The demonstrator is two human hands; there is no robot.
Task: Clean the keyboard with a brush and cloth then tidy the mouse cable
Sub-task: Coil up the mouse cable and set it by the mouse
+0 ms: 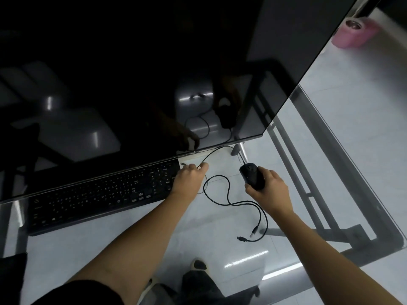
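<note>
A black keyboard (99,197) lies on the glass desk under the lower edge of a large dark monitor. My right hand (269,187) grips a black mouse (252,176) to the right of the keyboard. Its thin black cable (229,194) runs from the mouse's front up under the monitor and back to my left hand (189,176), which pinches it beside the keyboard's right end. More black cable loops across the desk between my hands and ends in two plugs (247,236) near the front. No brush or cloth is in view.
The dark monitor (132,73) fills the upper left and overhangs the keyboard. Its metal stand foot (237,149) sits just behind the mouse. A pink cylindrical object (354,33) stands far right at the back. The glass desk edge (361,177) runs along the right.
</note>
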